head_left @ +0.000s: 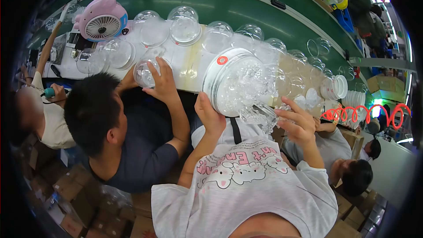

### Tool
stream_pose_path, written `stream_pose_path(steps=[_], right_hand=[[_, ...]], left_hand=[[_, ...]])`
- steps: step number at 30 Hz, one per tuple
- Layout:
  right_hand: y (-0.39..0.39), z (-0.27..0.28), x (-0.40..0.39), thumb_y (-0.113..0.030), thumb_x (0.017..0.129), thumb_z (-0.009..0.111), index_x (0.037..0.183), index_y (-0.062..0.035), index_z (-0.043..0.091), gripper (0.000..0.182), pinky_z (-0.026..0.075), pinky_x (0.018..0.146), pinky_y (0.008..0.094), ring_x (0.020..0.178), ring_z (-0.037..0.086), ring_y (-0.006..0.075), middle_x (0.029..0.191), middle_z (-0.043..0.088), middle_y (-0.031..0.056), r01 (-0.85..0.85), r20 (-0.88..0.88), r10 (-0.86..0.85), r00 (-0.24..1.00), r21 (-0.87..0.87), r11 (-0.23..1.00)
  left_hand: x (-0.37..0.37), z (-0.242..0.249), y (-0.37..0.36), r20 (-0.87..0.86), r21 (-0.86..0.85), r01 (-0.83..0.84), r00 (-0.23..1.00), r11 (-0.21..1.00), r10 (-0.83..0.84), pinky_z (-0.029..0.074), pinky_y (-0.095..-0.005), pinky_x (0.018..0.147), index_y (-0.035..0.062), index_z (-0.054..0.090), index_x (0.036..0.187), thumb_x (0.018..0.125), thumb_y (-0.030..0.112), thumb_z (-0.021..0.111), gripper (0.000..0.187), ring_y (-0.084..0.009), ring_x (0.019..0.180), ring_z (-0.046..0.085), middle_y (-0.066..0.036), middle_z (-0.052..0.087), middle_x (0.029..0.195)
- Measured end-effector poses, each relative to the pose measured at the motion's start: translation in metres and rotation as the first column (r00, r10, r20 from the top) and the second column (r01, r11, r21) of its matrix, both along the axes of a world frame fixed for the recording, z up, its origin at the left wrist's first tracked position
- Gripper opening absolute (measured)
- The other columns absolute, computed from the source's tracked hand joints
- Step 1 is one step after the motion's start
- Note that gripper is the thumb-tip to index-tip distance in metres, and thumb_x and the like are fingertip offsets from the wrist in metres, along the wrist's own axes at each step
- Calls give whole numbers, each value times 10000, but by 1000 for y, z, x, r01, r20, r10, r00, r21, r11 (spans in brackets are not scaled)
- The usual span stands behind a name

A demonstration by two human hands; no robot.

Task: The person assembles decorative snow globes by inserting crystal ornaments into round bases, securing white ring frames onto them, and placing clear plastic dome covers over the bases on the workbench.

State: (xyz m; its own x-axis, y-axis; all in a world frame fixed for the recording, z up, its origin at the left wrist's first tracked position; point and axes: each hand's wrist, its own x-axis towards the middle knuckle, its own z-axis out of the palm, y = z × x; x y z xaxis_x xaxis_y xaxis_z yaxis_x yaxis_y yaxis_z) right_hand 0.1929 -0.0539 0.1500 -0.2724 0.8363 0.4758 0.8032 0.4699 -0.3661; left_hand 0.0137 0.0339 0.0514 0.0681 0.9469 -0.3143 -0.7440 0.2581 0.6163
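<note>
My left hand (211,115) grips the near left edge of a round white base (213,76) with a ring-shaped red mark. A clear, glittering plastic mass (242,77) covers much of its face; I cannot make out its exact shape. At the base's right side, my right hand (298,124) has its fingers bent around a crinkled clear plastic piece (260,115). That piece hangs at the lower edge of the base, and part of it overlaps the base from my view.
Clear domes (184,24) on white bases line the white worktable (179,64). A pink fan (102,26) stands at the far left. A co-worker at my left holds a clear dome (144,72). Others sit at both sides. A red coiled hose (365,113) hangs at right; cardboard boxes (72,189) lie behind.
</note>
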Motion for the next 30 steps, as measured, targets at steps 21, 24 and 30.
stream_pose_path(steps=[21,24,30], right_hand=[[80,-59,-73,-167,695,710,1193,-112,478,552,365,965,430,1263,307,407,1355,343,179,94,-223,-221,949,-468,879],[86,-114,-95,-245,770,673,1188,-103,469,487,388,945,398,1214,375,395,1345,355,182,200,-301,-361,883,-453,869],[128,-226,-103,-162,814,570,1068,-60,462,294,484,756,367,892,577,308,1067,548,164,250,-384,-591,710,-646,721]], left_hand=[[-13,-135,41,348,-207,161,934,965,-81,407,-386,967,84,357,1328,926,438,274,543,-251,1177,459,-92,440,1310],[-24,-177,46,392,-154,151,916,976,-80,383,-396,990,115,336,1348,914,447,257,552,-266,1200,434,-85,413,1337],[-21,-257,63,371,-117,43,929,992,4,319,-402,1036,128,312,1364,927,417,223,532,-274,1249,372,-85,366,1376]])
